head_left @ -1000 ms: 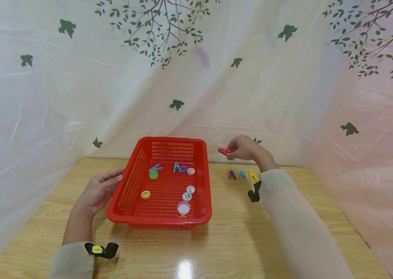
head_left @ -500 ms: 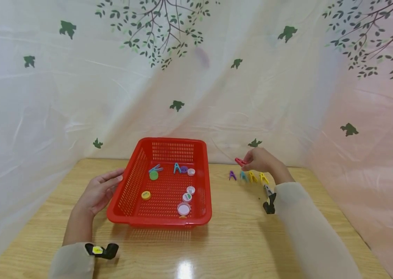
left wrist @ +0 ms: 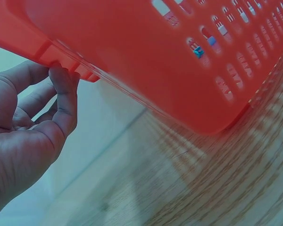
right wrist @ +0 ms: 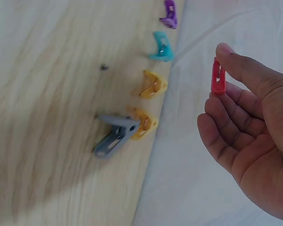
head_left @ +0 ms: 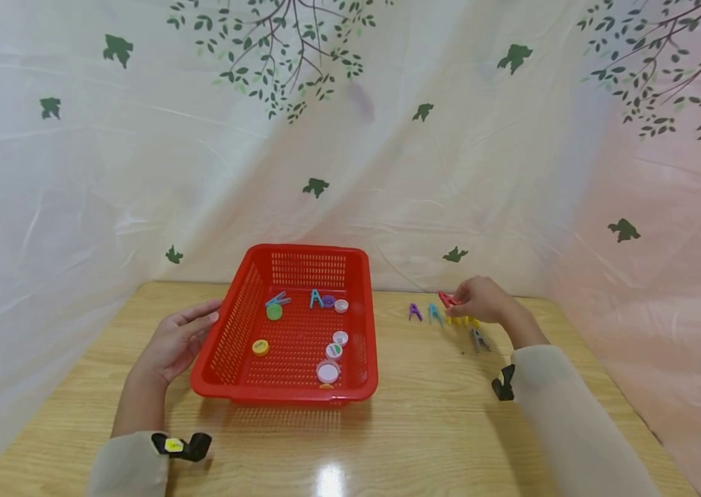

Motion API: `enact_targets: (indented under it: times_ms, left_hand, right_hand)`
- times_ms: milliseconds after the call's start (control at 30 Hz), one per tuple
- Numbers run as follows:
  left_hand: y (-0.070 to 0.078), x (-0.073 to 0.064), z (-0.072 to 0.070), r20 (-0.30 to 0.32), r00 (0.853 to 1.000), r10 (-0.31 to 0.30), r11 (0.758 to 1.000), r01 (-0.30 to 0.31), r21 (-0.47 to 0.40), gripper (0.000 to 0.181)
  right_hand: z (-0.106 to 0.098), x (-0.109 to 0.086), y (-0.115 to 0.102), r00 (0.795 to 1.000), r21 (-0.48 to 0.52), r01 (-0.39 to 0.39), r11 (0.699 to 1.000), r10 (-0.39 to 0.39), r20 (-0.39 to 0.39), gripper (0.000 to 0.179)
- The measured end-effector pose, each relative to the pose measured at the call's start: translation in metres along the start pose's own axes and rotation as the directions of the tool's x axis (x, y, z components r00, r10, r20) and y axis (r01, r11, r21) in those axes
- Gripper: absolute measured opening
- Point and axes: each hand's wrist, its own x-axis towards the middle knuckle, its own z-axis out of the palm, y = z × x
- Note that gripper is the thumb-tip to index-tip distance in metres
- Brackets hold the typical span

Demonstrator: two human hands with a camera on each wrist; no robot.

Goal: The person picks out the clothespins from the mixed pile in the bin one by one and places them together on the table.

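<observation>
My right hand (head_left: 483, 304) pinches a red clothespin (right wrist: 219, 77) between thumb and fingers, over the back right of the table. Below it, a purple clothespin (head_left: 415, 312), a teal clothespin (head_left: 435, 313) and two yellow clothespins (right wrist: 154, 84) form a row. A grey clothespin (head_left: 478, 339) lies just in front of them. In the head view my hand partly covers the yellow pair. My left hand (head_left: 179, 338) holds the left rim of a red plastic basket (head_left: 288, 395); curled fingertips meet that rim in the left wrist view.
Inside the basket lie two blue clothespins (head_left: 316, 299) and several bottle caps, among them a green cap (head_left: 273, 312) and a yellow cap (head_left: 260, 348). A pale cloth (head_left: 232, 172) hangs behind the wooden table (head_left: 425, 428).
My right hand has carried the red clothespin rightward and down, from beside the basket to above the clothespin row. The grey clothespin has come into view. The left hand and basket have stayed put.
</observation>
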Motion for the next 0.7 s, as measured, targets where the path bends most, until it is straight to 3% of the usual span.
enact_targets:
  times_ms: [700]
  left_hand:
    - [-0.001,-0.002,0.003,-0.011,1.000,0.010,1.000,-0.010,0.020,0.040]
  right_hand:
    - [0.028,-0.015,0.016,1.000,-0.038,0.004,0.999,-0.003,0.010,0.030]
